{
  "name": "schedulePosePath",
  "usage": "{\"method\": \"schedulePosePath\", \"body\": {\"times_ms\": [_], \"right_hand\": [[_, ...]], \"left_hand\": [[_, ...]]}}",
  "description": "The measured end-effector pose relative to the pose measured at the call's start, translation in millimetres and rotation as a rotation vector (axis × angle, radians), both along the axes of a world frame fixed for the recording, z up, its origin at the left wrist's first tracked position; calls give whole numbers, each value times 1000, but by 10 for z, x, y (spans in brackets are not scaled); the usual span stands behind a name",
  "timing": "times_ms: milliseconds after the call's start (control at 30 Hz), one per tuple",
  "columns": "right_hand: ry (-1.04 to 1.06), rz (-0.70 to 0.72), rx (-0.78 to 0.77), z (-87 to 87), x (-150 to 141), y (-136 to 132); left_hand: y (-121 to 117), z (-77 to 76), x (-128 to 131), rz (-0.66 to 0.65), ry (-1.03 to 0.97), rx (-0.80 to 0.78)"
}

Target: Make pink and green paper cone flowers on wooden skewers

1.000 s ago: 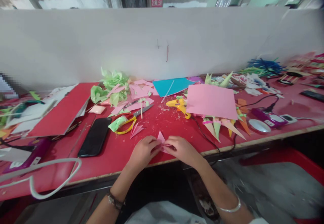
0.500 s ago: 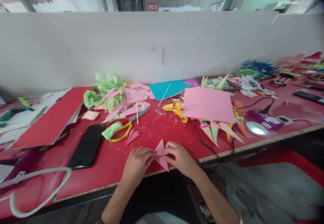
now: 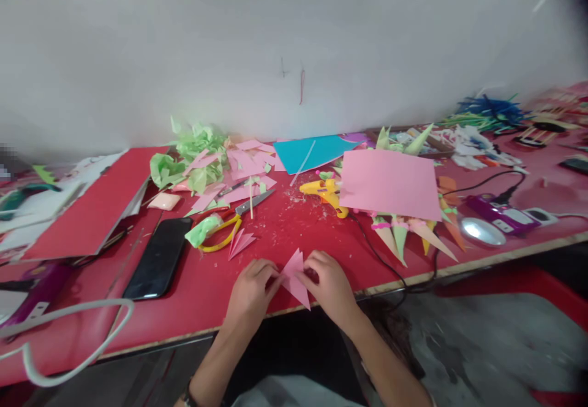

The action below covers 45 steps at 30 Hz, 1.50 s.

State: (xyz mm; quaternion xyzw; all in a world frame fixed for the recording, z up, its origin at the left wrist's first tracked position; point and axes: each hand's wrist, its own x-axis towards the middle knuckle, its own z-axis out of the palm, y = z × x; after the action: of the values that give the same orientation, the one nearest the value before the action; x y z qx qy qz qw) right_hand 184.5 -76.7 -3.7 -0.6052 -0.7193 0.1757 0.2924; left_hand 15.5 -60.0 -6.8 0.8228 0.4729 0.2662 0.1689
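Observation:
Between my hands, above the front edge of the red table, is a folded piece of pink paper (image 3: 295, 278) with pointed corners. My left hand (image 3: 254, 284) pinches its left side between thumb and fingers. On the opposite side, my right hand (image 3: 325, 281) grips the paper the same way. A second folded pink paper, pleated like a small fan (image 3: 241, 243), lies just beyond my left hand. Next to it are yellow-handled scissors (image 3: 225, 235), with a crumpled green scrap (image 3: 203, 230) over one handle.
A black phone (image 3: 160, 258) lies at left, near a red sheet (image 3: 96, 205). A yellow glue gun (image 3: 324, 194) rests beside a pink sheet (image 3: 390, 183) covering paper cones. Its black cord hangs over the table edge. Behind are green tissue paper (image 3: 202, 149) and a blue sheet (image 3: 307, 152).
The pink paper shows a broader, flatter face between my fingers than a second ago, with its lower point now visible. Both hands stay on it. The camera view has shifted slightly.

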Motion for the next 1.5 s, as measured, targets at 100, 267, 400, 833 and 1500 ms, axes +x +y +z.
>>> {"method": "schedulePosePath", "body": {"times_ms": [100, 267, 400, 833, 1500], "right_hand": [[-12, -28, 3, -5, -12, -1], [-18, -67, 36, -8, -24, 3], [-53, -76, 55, 4, -39, 2], [-161, -110, 42, 6, -88, 5], [-200, -123, 42, -7, -92, 1]], "left_hand": [[4, -8, 8, 18, -13, -20], [13, -11, 13, 29, -44, -59], [11, -2, 20, 47, -41, -66], [18, 29, 57, 100, 107, -46], [74, 102, -11, 19, 163, -118]]}}
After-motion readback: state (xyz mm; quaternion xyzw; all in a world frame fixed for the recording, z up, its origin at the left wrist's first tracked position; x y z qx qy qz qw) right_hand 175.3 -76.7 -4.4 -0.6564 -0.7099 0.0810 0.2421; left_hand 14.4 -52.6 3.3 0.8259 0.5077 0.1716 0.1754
